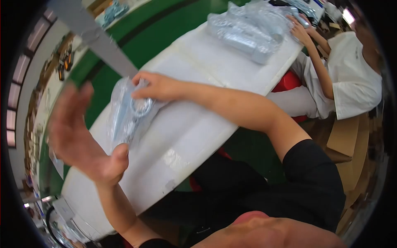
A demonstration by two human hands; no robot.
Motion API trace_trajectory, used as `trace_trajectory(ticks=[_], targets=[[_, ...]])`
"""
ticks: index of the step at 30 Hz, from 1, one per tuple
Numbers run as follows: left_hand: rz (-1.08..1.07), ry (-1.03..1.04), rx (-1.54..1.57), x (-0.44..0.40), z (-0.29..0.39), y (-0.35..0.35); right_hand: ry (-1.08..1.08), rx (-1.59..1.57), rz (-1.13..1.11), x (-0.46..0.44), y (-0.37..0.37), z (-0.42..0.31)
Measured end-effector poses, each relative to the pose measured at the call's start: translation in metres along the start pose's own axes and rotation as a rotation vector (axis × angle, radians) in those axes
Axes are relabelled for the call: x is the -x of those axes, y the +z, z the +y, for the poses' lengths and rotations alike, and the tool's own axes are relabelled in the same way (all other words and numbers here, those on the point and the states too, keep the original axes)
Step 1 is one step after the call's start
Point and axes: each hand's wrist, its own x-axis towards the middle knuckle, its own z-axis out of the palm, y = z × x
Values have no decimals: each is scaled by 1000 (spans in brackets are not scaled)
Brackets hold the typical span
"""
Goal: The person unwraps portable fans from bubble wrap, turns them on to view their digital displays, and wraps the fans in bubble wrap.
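My right hand [155, 87] reaches across the white table and grips the upper end of a pale blue item in a clear plastic bag [124, 111]. A round, ring-shaped part shows through the film just under my fingers; I cannot make out the item's exact kind. To the left, my left hand [84, 140] is raised with fingers stretched and thumb apart, holding nothing. Motion blurs its fingers. It stays apart from the bag, close to the table's left side.
The long white table [198, 124] runs diagonally. More plastic-bagged pale blue items [248, 33] are heaped at its far end, where a co-worker in a white shirt [355, 74] handles one. A grey post [95, 37] rises beyond the table. Cardboard [347, 140] stands at right.
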Motion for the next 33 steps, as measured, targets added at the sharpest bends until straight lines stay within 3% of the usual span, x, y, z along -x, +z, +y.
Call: trace_trajectory(ticks=[1, 3, 7, 12, 18, 33], targets=[[9, 131, 135, -26, 11, -2, -15, -52, 9, -2, 0, 3], [-42, 22, 411, -34, 46, 2, -11, -27, 40, 3, 1, -5], [-445, -230, 871, -13, 86, 47, 31, 78, 55, 4, 0, -10], [-633, -195, 751, 23, 80, 40, -61, 107, 83, 5, 3, -5], [-650, -144, 639, 35, 82, 32, 31, 67, 54, 7, 11, -7], [-696, -66, 548, 25, 85, 45, -6, 217, 96, 15, 1, -11]])
